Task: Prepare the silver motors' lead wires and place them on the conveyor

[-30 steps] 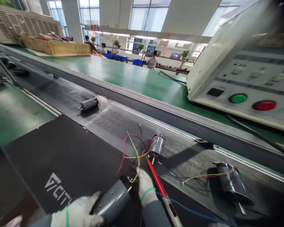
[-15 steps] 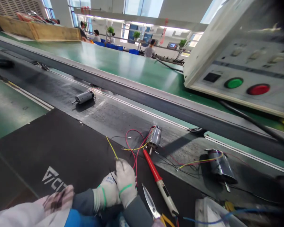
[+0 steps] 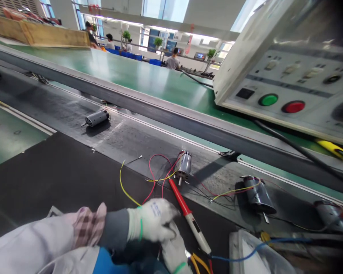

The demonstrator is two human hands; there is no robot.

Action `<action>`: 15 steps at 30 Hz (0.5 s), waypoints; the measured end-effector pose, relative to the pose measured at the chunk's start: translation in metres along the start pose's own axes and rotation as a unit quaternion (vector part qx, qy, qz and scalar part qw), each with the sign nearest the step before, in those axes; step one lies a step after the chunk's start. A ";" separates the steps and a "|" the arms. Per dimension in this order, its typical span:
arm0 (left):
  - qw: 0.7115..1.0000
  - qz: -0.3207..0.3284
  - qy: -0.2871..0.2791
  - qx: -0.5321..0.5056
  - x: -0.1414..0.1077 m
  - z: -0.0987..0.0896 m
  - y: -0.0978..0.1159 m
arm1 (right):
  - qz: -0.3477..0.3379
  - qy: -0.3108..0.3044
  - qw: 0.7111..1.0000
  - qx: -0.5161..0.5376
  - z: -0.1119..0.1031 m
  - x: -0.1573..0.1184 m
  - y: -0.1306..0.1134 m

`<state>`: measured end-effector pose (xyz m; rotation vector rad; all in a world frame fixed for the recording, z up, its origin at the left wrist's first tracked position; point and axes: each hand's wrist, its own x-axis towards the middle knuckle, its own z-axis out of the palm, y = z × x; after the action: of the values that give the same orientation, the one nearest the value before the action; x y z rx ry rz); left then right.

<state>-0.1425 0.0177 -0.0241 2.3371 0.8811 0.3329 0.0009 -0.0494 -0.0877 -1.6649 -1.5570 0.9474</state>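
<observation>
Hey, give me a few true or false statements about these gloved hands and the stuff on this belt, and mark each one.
Both the left hand and the right hand wear white gloves with green bands. True.

The green button sits to the right of the red button. False: it sits to the left.

A blue wire runs from the end of the red-handled tool. True.

A co-worker's hand is touching the silver motor. False: no hand touches it, and the people in view are far off across the room.
</observation>
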 end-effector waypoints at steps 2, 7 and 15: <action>0.986 -0.159 -0.056 0.012 0.002 -0.012 -0.020 | 0.029 -0.031 0.997 0.060 -0.002 0.000 0.000; 0.932 -0.332 -0.126 -0.069 -0.041 -0.027 -0.059 | 0.032 -0.105 0.988 0.110 -0.008 0.015 -0.009; 0.931 -0.348 -0.050 -0.101 -0.026 -0.023 -0.039 | -0.099 -0.166 0.978 -0.076 0.003 0.059 -0.044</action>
<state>-0.1911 0.0341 -0.0308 1.6974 1.4679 0.0007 -0.0225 0.0125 -0.0558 -1.4679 -2.0219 1.0620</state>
